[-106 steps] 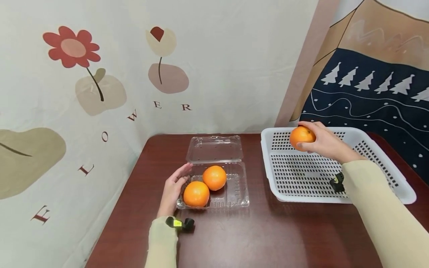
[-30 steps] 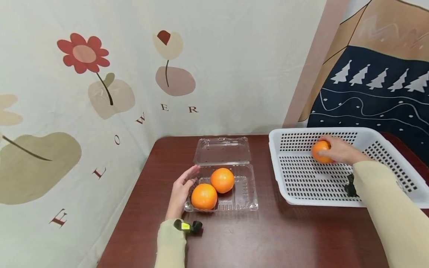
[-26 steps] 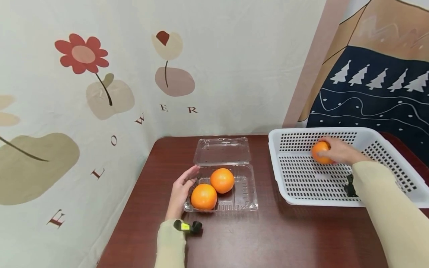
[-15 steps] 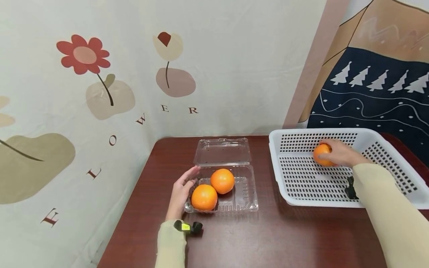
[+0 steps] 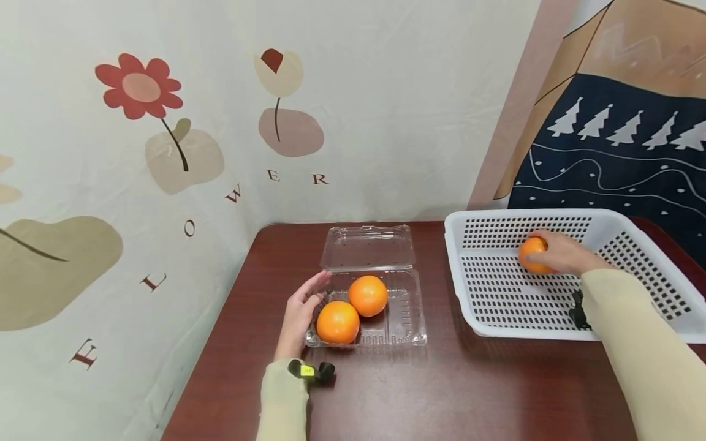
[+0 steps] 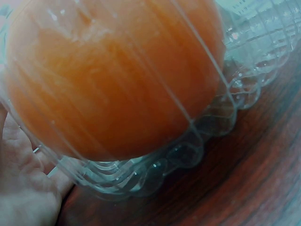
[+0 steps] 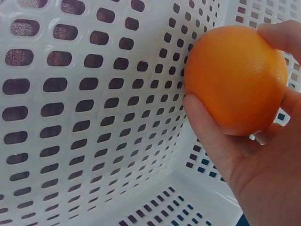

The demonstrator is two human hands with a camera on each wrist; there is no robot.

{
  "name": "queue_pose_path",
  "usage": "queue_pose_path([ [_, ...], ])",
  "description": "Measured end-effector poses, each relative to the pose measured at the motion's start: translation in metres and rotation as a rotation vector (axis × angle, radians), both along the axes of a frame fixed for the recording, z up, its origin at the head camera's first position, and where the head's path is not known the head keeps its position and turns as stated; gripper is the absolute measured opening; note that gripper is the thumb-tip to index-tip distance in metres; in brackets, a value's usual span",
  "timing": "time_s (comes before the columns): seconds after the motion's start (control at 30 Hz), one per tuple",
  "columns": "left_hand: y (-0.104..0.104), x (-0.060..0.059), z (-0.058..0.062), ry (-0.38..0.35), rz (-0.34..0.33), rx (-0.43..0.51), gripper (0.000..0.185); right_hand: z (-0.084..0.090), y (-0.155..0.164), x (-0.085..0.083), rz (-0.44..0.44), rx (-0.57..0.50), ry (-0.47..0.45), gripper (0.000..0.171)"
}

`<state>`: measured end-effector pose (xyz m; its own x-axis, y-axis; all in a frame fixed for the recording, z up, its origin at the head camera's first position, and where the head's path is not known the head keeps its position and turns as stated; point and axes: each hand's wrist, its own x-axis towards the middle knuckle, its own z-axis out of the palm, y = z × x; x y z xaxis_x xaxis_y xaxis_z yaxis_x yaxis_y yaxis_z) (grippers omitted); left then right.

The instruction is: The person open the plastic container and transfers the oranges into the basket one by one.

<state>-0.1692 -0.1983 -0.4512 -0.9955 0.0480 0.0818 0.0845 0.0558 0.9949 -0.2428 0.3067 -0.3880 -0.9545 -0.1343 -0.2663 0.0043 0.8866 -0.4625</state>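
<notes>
Nearest you, your left hand [image 5: 298, 315] lies on the tabletop [image 5: 386, 392] against the left wall of the clear clamshell [image 5: 408, 318]. Fingers straight, palm on the plastic; the grip is not closed round anything, it only steadies the box. The left wrist view confirms it: palm [image 6: 23, 197] flat against the ribbed wall, the near orange [image 6: 117, 75] pressing up close inside.

The clamshell stands with its lid [image 5: 368, 247] folded back flat behind it. Two oranges sit in the tray, touching: the near one [image 5: 337, 322] at the front left corner, the far one [image 5: 367, 296] just behind and right of it.

Further out, right of the clamshell and apart from it, stands the white basket [image 5: 469, 306]. Your right hand [image 5: 562, 254] is down inside it near the back wall, grip clamped on a third orange [image 5: 532, 253]. In the right wrist view the thumb [image 7: 207, 127] and fingers curl round that orange [image 7: 235, 77], held close to the perforated wall [image 7: 94, 94]. Whether the fruit touches the floor yet, I cannot tell.

Judgement: the step in hand is setting this orange down in the basket, one of three moved. Next move calls for lowering until the floor takes the weight, then loosening the fingers slowly, as a round fruit may roll on the perforated floor. Keep your left hand bracing the light clamshell for the following pick.
</notes>
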Motion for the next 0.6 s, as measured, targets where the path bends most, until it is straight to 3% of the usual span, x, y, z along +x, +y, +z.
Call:
queue_pose_path([
  [0.13, -0.003, -0.006, -0.013, 0.005, 0.021, -0.002, 0.043, 0.002, -0.004, 0.0, -0.003, 0.022, -0.023, 0.074],
  [0.2, -0.002, -0.006, -0.014, 0.001, 0.026, -0.002, 0.043, 0.002, -0.006, 0.0, 0.007, 0.034, -0.023, 0.074],
  [0.43, 0.002, 0.0, 0.001, -0.018, 0.017, 0.005, 0.042, 0.0, -0.01, -0.002, -0.015, 0.006, -0.11, 0.074],
  [0.6, 0.004, 0.003, 0.009, -0.021, 0.011, -0.016, 0.042, -0.001, -0.008, -0.002, -0.02, -0.018, -0.125, 0.075],
])
